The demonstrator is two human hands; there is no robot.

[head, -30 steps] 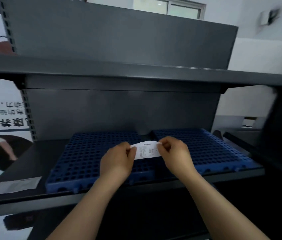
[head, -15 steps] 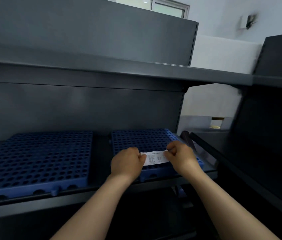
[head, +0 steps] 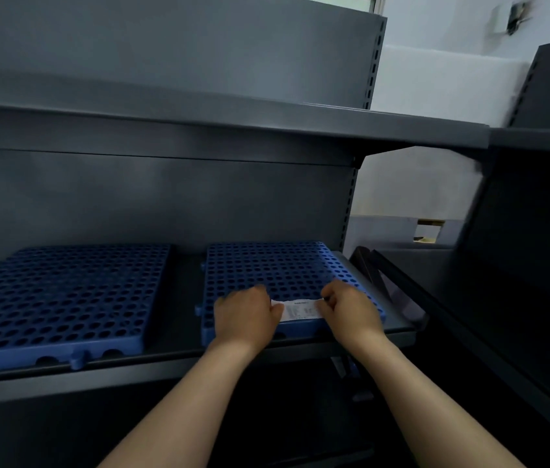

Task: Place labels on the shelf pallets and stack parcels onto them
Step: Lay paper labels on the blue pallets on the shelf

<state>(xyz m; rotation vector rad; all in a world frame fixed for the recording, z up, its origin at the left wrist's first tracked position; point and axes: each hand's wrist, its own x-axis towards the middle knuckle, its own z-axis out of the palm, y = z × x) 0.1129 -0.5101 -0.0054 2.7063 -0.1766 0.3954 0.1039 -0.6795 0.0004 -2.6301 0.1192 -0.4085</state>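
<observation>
The left hand (head: 246, 318) and right hand (head: 352, 313) pinch the label (head: 298, 310) at its 9 and 3 o'clock ends over the right pallet's (head: 277, 265) 6 o'clock edge, and the paper looks light and floppy, likely best kept taut by both ends.

- A dark grey metal shelf (head: 165, 371) crosses the lower half of the frame, its front edge rising towards the right.
- The left pallet (head: 64, 298), blue plastic pierced with round holes, lies flat on it at lower left, cut off by the frame edge.
- The right pallet (head: 277, 268), of the same kind, lies flat at centre.
- A strip of bare shelf separates them.
- An upper shelf (head: 233, 130) spans the middle of the frame above.
</observation>
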